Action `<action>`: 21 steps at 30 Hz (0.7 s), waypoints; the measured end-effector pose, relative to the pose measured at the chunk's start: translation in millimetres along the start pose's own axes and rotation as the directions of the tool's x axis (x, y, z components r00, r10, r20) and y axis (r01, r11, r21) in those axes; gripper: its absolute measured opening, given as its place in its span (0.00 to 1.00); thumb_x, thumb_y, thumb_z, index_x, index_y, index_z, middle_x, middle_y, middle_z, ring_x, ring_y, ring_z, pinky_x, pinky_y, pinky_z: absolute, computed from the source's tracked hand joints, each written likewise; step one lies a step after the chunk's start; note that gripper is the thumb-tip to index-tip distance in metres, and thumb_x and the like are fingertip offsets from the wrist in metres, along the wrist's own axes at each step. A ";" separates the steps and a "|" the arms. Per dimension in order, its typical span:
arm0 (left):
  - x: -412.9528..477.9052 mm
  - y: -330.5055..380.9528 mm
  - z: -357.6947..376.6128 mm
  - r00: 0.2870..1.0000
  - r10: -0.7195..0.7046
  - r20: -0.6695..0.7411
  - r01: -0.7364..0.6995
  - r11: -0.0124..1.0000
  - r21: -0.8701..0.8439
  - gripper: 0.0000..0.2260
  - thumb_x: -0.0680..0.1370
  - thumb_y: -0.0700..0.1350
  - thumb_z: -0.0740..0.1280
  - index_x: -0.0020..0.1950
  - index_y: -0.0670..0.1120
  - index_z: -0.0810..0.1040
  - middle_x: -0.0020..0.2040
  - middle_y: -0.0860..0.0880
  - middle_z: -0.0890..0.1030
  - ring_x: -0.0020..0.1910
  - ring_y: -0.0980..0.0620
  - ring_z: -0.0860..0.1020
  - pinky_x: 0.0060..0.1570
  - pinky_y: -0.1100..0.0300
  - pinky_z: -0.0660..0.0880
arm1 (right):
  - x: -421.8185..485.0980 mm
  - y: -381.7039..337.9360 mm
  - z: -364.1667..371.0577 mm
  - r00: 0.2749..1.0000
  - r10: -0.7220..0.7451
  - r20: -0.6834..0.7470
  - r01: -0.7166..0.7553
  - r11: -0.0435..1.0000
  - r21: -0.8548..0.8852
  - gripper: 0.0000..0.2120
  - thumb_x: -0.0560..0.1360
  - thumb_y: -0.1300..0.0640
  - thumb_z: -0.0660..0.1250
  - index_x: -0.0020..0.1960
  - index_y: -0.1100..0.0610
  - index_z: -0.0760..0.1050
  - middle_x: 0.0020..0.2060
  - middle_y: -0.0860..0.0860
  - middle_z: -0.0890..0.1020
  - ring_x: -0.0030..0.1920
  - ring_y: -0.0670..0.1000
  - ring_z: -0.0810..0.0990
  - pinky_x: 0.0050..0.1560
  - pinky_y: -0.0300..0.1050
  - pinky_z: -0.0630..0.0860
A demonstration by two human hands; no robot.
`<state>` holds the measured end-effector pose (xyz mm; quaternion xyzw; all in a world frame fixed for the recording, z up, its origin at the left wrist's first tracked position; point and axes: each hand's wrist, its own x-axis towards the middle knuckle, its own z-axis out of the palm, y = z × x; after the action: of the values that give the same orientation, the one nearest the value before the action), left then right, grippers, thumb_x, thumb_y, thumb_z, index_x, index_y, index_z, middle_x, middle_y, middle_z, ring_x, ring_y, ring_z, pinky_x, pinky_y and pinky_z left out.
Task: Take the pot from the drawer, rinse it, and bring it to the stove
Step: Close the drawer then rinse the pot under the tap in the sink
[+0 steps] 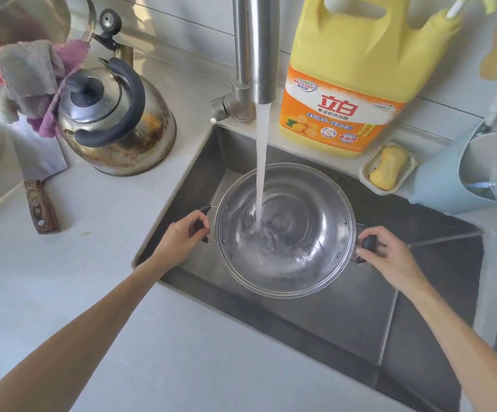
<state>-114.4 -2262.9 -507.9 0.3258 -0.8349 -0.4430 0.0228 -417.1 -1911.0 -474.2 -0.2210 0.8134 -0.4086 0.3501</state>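
Here, pot (300,233) in sink (360,316), pale counter (92,278).

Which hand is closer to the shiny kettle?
Left. The left hand grips one handle of the pot, below and right of the kettle; the right hand grips the other handle, farther away.

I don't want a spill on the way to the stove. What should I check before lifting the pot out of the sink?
1. Grip of left hand on handle: ok.
2. Grip of right hand on other handle: ok.
3. Placement of pot under faucet: ok.
4. Flow shut off: not ok, water runs.
5. Rinse tipped out: not ok, it pools inside.
6. Path to stove: cannot tell, out of view.
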 end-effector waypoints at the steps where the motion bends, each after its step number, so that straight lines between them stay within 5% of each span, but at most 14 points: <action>1: -1.6 0.1 -2.0 1.000 0.020 -0.010 -0.020 1.000 0.005 0.07 0.81 0.39 0.69 0.49 0.50 0.76 0.42 0.53 0.83 0.39 0.60 0.84 0.42 0.70 0.76 | 0.7 1.7 2.6 1.000 0.002 -0.004 -0.002 1.000 -0.007 0.14 0.75 0.67 0.73 0.50 0.48 0.78 0.42 0.43 0.83 0.41 0.50 0.88 0.45 0.33 0.80; 4: -7.6 -3.0 -6.5 0.998 0.052 -0.018 -0.052 0.999 0.007 0.05 0.81 0.39 0.70 0.49 0.48 0.77 0.46 0.60 0.83 0.41 0.63 0.84 0.44 0.76 0.74 | 1.8 9.0 9.6 1.000 0.014 -0.005 -0.014 1.000 -0.025 0.15 0.74 0.67 0.73 0.49 0.47 0.78 0.42 0.40 0.83 0.40 0.45 0.87 0.41 0.27 0.75; 8: -12.2 -7.3 -6.6 0.998 0.064 0.004 -0.064 0.998 0.018 0.05 0.80 0.41 0.71 0.50 0.51 0.78 0.45 0.60 0.84 0.41 0.61 0.85 0.46 0.74 0.75 | 1.8 18.4 12.3 0.999 0.037 -0.008 -0.038 0.998 -0.047 0.15 0.74 0.65 0.73 0.50 0.46 0.78 0.44 0.41 0.83 0.42 0.50 0.88 0.43 0.29 0.76; 11: -10.0 -6.3 -3.9 0.998 0.059 0.013 -0.059 0.998 0.019 0.05 0.81 0.42 0.71 0.50 0.52 0.78 0.44 0.60 0.84 0.42 0.61 0.85 0.47 0.71 0.77 | 3.0 21.7 9.8 0.999 0.040 -0.009 -0.041 0.998 -0.045 0.14 0.75 0.65 0.73 0.51 0.46 0.78 0.48 0.50 0.83 0.46 0.53 0.88 0.49 0.37 0.79; 16: -4.0 -0.4 -1.5 0.999 0.053 0.001 -0.053 0.998 0.013 0.11 0.81 0.41 0.70 0.48 0.56 0.73 0.44 0.56 0.85 0.40 0.59 0.85 0.46 0.68 0.77 | 5.9 24.1 4.9 0.999 0.045 -0.013 -0.046 0.998 -0.036 0.12 0.75 0.64 0.73 0.50 0.49 0.77 0.47 0.46 0.83 0.47 0.56 0.88 0.57 0.57 0.82; 21: -2.3 0.6 0.2 1.000 0.029 -0.011 -0.029 0.999 0.026 0.14 0.81 0.40 0.70 0.52 0.51 0.65 0.39 0.56 0.83 0.40 0.61 0.85 0.41 0.71 0.77 | 5.7 24.5 5.2 0.998 0.052 -0.023 -0.053 0.998 -0.020 0.11 0.76 0.66 0.71 0.47 0.51 0.73 0.46 0.50 0.84 0.45 0.54 0.88 0.55 0.55 0.83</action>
<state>-112.9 -2261.2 -506.9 0.3164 -0.8449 -0.4302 0.0296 -418.8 -1903.5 -498.6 -0.1985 0.8271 -0.3933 0.3490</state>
